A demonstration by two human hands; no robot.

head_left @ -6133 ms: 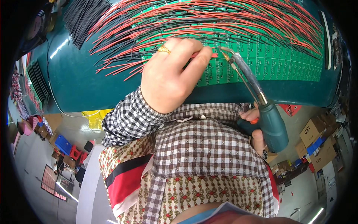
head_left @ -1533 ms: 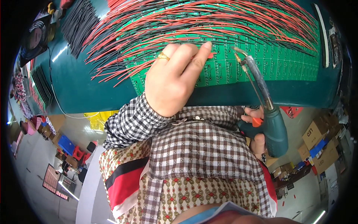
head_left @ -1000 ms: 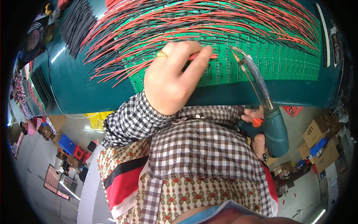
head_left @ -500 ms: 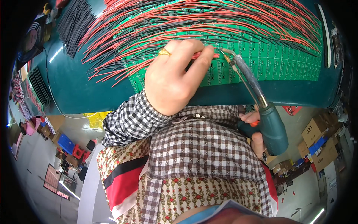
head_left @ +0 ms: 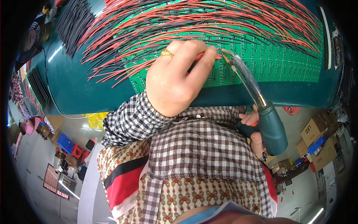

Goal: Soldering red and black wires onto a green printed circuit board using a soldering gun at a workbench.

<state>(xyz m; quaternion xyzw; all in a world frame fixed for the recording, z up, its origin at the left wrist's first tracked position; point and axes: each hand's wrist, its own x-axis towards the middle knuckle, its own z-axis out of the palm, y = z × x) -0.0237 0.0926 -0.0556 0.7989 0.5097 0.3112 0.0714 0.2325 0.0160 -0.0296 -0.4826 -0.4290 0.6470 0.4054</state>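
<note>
- red wire ends are poking out of the left hand, right over the flat green circuit boards; its fingers are pinching them, pretty much closed
- soldering gun is pointing its bent metal tip just beside them, right hand fingers curling round the chunky plastic grip
- skinny red-and-black wires are arching above
- smooth, shiny teal table is carrying the boards

The smooth dark-green worktop looked glossy; the teal pistol-shaped soldering tool had a matt plastic body and dull metal tube; the brown-and-white checked apron was cloth.
</note>
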